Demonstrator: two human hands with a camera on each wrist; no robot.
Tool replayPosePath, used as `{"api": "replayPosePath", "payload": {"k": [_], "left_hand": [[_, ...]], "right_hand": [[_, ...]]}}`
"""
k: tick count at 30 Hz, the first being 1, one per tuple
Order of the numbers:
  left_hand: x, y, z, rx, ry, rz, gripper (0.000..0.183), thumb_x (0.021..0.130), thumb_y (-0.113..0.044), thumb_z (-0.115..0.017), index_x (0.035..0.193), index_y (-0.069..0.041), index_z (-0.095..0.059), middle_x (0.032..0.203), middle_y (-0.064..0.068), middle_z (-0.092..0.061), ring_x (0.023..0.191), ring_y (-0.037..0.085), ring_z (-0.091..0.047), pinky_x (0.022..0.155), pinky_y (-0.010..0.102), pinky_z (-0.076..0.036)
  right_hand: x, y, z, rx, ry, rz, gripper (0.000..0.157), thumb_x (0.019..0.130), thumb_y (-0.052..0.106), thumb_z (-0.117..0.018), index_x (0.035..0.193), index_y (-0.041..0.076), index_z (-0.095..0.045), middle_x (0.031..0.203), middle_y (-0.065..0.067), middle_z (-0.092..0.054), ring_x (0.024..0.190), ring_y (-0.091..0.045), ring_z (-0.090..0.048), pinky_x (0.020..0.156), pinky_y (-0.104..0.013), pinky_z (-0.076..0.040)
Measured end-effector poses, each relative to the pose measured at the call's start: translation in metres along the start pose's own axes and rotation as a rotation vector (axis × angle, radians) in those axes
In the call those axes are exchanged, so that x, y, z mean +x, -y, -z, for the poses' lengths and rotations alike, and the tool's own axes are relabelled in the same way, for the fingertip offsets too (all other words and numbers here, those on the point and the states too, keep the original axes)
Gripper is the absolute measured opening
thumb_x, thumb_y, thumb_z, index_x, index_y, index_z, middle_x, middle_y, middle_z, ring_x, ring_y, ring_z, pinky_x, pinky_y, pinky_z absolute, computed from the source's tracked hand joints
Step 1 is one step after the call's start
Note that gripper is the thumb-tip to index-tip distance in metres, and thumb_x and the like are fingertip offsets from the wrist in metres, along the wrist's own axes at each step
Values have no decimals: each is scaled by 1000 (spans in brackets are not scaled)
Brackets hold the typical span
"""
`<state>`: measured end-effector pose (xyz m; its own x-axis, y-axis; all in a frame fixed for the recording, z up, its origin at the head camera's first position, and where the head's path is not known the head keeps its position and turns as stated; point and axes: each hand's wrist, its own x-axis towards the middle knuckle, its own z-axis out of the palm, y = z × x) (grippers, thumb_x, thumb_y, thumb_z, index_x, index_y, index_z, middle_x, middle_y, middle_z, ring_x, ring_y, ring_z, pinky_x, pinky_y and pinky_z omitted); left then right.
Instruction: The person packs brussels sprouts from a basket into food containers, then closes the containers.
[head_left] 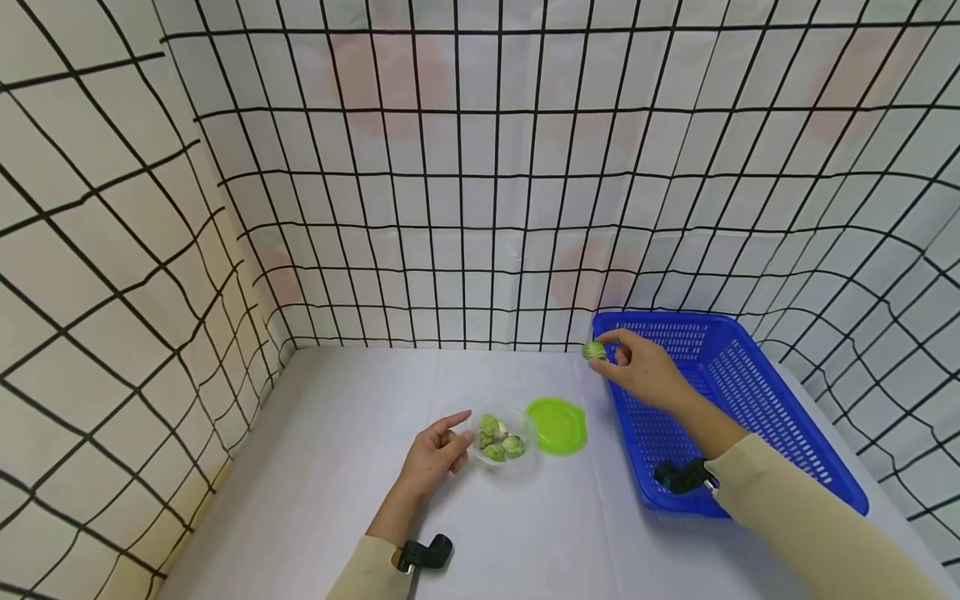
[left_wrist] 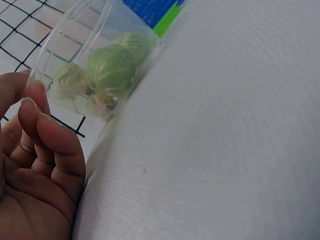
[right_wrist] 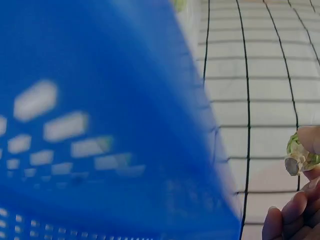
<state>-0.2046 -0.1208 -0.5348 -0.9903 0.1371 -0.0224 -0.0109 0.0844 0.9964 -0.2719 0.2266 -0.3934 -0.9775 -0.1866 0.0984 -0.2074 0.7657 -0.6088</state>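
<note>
My right hand [head_left: 643, 371] pinches a Brussels sprout [head_left: 594, 351] between thumb and fingertips, over the left rim of the blue basket [head_left: 626, 433]. The sprout's pale cut stem [right_wrist: 292, 166] shows in the right wrist view. On the table, a clear plastic tub [head_left: 531, 442] holds several Brussels sprouts [head_left: 513, 447]. My left hand [head_left: 435, 454] grips the tub's left rim with thumb and fingertips; the left wrist view has these fingers [left_wrist: 37, 95] at the rim. A green lid [head_left: 557, 426] lies flat between tub and basket.
Black wire grid [head_left: 495, 175] stands along the back and both sides of the white-covered table [head_left: 337, 433]. The large perforated basket takes up the right side. Dark wrist cameras sit on both wrists.
</note>
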Motion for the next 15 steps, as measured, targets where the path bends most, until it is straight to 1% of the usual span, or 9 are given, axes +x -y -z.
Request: {"api": "replayPosePath", "payload": {"k": [6,11,15], "left_hand": [[0,0,1,6,1,5,48,98,-26,-71,142,-11,-60,73,0,-58,58,10,-51,56,22,-44],[0,0,1,7,5,7,49,97,-26,-71,142,-11,-60,73,-2,-58,58,9,-51,56,22,-44],[0,-3,2,8,10,-2,50,98,-26,-71,143,-9,-59,72,-1,-57,58,9,-51,55,23,-44]], "right_hand": [[-5,20,-9,35,49,32,46,93,37,-75,130,13,-63,79,-2,-45,64,-18,-43,53,-29,-35],[-11,34,-18,68,101,63,44,93,35,-76,129,15,-63,78,-1,-44,62,-17,-41,52,-27,-34],[-16,44,-28,72,145,93,40,93,33,-76,127,16,-64,76,0,-44,61,-16,-40,51,-27,-33]]}}
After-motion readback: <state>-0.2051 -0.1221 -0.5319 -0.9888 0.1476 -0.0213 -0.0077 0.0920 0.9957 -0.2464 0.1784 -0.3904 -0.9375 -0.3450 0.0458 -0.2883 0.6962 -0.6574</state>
